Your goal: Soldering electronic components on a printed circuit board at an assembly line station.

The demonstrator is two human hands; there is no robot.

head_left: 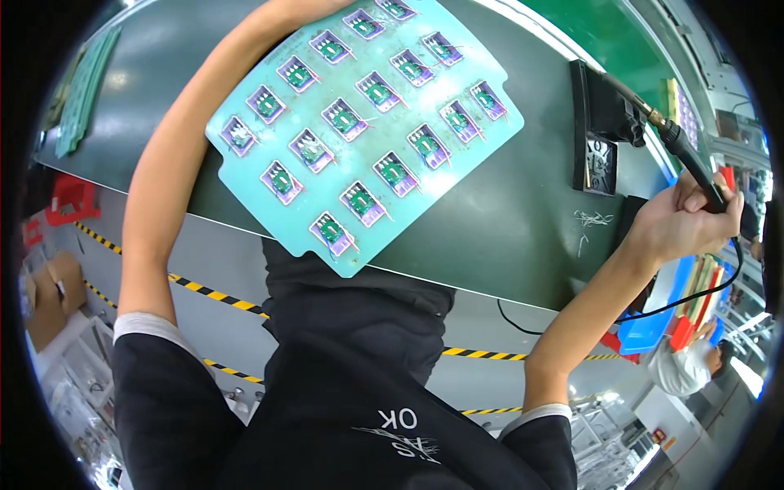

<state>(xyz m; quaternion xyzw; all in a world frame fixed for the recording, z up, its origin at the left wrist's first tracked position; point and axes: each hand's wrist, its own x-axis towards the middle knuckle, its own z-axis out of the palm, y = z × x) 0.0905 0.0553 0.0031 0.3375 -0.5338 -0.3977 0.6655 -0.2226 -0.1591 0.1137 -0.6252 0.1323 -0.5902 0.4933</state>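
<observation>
Tray (371, 147) – smooth, semi-gloss plas., tabletop (482, 237) – smooth w/ low sheen, shirt (327, 408) matt cloth

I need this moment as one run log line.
left hand: mostly cropped | right hand: holds soldering iron | turquoise tray: green circuit boards in purple casings

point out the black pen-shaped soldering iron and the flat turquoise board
Black pen-shaped soldering iron (681, 147): head view, on its handle.
Flat turquoise board (390, 133): head view, bare surface between its pockets.
</observation>
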